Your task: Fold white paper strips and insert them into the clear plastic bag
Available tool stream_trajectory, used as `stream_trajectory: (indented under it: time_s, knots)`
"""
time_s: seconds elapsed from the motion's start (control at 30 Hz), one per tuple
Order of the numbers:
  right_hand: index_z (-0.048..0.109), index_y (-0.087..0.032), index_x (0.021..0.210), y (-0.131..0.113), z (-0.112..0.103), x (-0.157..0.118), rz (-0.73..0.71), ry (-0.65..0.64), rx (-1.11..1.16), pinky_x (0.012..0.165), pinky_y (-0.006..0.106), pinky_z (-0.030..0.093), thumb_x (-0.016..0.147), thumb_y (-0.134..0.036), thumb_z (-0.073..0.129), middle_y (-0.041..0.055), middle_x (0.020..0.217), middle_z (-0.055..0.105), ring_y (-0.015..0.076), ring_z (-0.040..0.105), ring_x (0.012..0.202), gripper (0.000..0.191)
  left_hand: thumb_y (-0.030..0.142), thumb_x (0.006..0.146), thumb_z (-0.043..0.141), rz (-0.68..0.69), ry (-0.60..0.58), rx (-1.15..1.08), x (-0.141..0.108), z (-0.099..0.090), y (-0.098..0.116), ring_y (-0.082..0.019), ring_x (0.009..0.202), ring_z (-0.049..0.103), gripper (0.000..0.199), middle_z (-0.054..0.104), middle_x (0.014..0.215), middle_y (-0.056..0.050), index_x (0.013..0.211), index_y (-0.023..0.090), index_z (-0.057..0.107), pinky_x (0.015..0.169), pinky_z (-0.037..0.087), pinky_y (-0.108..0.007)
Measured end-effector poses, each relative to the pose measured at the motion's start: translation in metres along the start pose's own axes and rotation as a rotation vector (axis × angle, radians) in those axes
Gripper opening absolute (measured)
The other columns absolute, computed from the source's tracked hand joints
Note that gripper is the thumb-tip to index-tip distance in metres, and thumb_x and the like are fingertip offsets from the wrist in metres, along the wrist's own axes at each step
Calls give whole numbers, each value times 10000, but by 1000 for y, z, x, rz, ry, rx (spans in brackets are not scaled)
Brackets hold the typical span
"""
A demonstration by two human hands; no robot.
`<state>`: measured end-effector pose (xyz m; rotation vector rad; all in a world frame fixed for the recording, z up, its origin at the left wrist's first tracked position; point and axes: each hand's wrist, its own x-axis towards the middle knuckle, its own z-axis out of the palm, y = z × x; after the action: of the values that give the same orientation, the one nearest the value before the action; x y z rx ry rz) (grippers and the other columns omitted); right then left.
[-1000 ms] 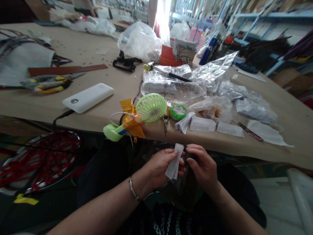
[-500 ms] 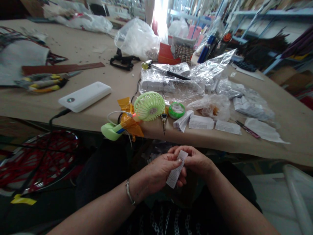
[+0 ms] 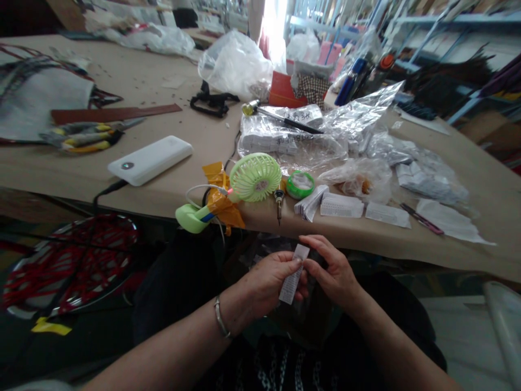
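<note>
My left hand (image 3: 264,283) is closed on a narrow white strip of printed paper labels (image 3: 289,286), the thumb pressed on its upper part. The strip slants, its lower end hanging free over my lap. On the right, my right hand (image 3: 337,274) has thumb and forefinger apart; the thumb tip lies by the strip's edge, and I see nothing in its grasp. Above the hands, at the table's front edge, are a small metal-tipped tool (image 3: 279,203), a fanned stack of labels (image 3: 311,203) and a green round container (image 3: 300,184).
A green fan (image 3: 255,177) is taped to the table edge (image 3: 142,202). A white power bank (image 3: 150,160) with a cable lies left. More printed labels (image 3: 342,206), a pink-handled tool (image 3: 423,219) and clear plastic bags (image 3: 293,144) lie right and behind. Below left is a red-strapped round frame (image 3: 69,266).
My right hand has come away from the left, its thumb and forefinger parting. The strip stays in my left hand. The whole view has shifted slightly, so the table things appear farther right.
</note>
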<state>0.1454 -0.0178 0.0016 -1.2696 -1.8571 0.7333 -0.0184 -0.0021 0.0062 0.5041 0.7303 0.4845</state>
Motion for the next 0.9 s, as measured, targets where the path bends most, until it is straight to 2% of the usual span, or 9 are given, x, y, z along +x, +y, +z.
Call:
stream_trajectory:
  time_s: [0.1, 0.2, 0.3, 0.43, 0.57, 0.67, 0.77, 0.9]
  knots:
    - [560, -220, 1172, -1, 2, -2, -30, 7, -136, 920, 368, 443, 848, -299, 533, 99, 1141, 552, 226, 528, 1071, 334, 263, 767, 603, 13, -4, 15, 2, 0, -1, -109, 487, 563, 157, 571, 620, -13, 824, 120, 571, 469, 425, -216]
    - [537, -220, 1196, -2, 5, -2, 8, 35, -127, 937, 373, 426, 848, -287, 525, 97, 1165, 546, 229, 521, 1089, 355, 281, 764, 610, 31, 5, 9, 1, 0, -1, -108, 494, 563, 173, 563, 618, -6, 818, 122, 564, 478, 427, -218]
    - [511, -222, 1197, -4, 8, 0, 140, 90, 66, 887, 349, 448, 843, -301, 528, 71, 1087, 593, 205, 573, 992, 364, 305, 772, 599, 44, 20, 5, -2, 0, 0, -103, 492, 556, 187, 551, 625, 3, 820, 129, 558, 474, 416, -215]
    - [590, -198, 930, -6, 12, 5, 388, 81, 464, 659, 237, 474, 804, -340, 588, -2, 797, 618, 124, 585, 693, 189, 322, 793, 562, 104, 43, 44, -4, -1, 0, -93, 490, 541, 195, 535, 620, 8, 770, 128, 553, 474, 401, -207]
    - [569, -174, 758, -5, 18, 9, 531, 39, 668, 500, 195, 417, 771, -339, 632, -43, 596, 568, 77, 507, 491, 177, 312, 803, 531, 180, 62, 91, -4, -1, -2, -85, 486, 517, 189, 534, 608, 11, 765, 128, 554, 494, 399, -211]
    - [558, -168, 731, -6, 24, 12, 541, 36, 724, 472, 200, 411, 764, -331, 637, -41, 560, 568, 84, 508, 462, 184, 315, 798, 525, 219, 103, 146, -3, -2, -2, -86, 491, 501, 191, 535, 601, 12, 773, 129, 561, 497, 383, -212]
    - [557, -175, 728, -10, 27, 19, 502, 4, 773, 459, 217, 423, 774, -317, 611, -43, 525, 561, 96, 503, 432, 159, 312, 803, 504, 316, 156, 277, -3, -5, 0, -90, 520, 479, 220, 526, 579, 11, 696, 128, 561, 519, 370, -214]
    - [584, -174, 698, -14, 30, 31, 409, 44, 678, 550, 225, 454, 732, -290, 625, -17, 609, 597, 109, 541, 546, 127, 267, 792, 513, 501, 263, 498, -3, -12, 6, -101, 625, 473, 192, 551, 644, 3, 709, 122, 607, 595, 372, -213]
